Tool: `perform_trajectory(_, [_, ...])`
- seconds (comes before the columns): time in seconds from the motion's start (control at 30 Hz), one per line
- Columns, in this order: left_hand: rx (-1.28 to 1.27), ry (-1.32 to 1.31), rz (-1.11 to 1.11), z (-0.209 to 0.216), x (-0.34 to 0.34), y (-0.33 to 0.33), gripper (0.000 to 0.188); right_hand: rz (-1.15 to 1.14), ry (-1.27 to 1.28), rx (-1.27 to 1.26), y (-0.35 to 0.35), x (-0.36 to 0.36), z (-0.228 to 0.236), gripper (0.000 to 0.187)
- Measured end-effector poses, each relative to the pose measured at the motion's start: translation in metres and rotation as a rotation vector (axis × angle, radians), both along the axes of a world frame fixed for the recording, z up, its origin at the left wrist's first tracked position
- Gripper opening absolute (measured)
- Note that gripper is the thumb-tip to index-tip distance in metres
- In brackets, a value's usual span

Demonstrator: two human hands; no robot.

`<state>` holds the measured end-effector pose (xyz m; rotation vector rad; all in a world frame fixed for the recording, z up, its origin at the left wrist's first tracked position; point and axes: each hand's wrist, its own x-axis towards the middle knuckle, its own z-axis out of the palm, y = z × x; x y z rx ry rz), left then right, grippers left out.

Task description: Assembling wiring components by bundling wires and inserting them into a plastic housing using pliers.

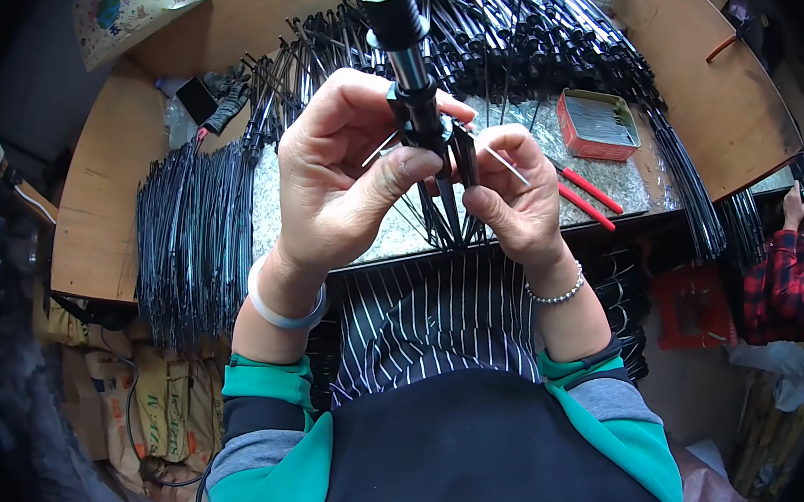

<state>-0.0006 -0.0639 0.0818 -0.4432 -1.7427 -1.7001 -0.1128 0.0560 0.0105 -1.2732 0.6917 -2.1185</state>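
Worktop (269, 203) speckled beneath black frame (420, 111), rod bundles (541, 45) behind

A left hand (332, 175) and a right hand (524, 199) hold a rod assembly (414, 92) between them, above a table (94, 199). Behind lies a heap of rods (522, 43); left, a bundle (195, 235), with a phone (197, 101) behind it. Right lies a two-handled tool (593, 191), before a tin (603, 152).

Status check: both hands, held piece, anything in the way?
Left hand gripping black-and-silver tubular frame; right hand beside it, grip unclear. Thin pale wire at right hand. Red-handled tool lying to the right, not blocking.
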Motion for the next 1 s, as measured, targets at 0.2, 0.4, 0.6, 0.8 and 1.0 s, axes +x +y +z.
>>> perform_trajectory(0.2, [-0.008,0.007,-0.035,0.000,-0.001,0.001,0.029,0.221,0.002,0.046,0.003,-0.017,0.005,0.031])
perform_trajectory(0.4, [-0.042,-0.001,-0.064,0.002,-0.001,0.000,0.027,0.172,0.034,-0.039,0.001,-0.016,0.003,0.030])
perform_trajectory(0.6, [-0.105,0.111,0.047,-0.007,-0.006,0.002,0.029,-0.681,0.480,-0.118,0.002,0.015,0.002,0.034])
perform_trajectory(0.8, [0.002,0.034,-0.044,-0.004,-0.007,0.004,0.032,-0.892,0.665,-0.145,0.002,0.011,0.001,0.036])
perform_trajectory(1.0, [-0.047,0.060,-0.056,-0.007,-0.007,-0.003,0.032,-0.826,0.669,-0.207,-0.001,0.007,-0.002,0.040])
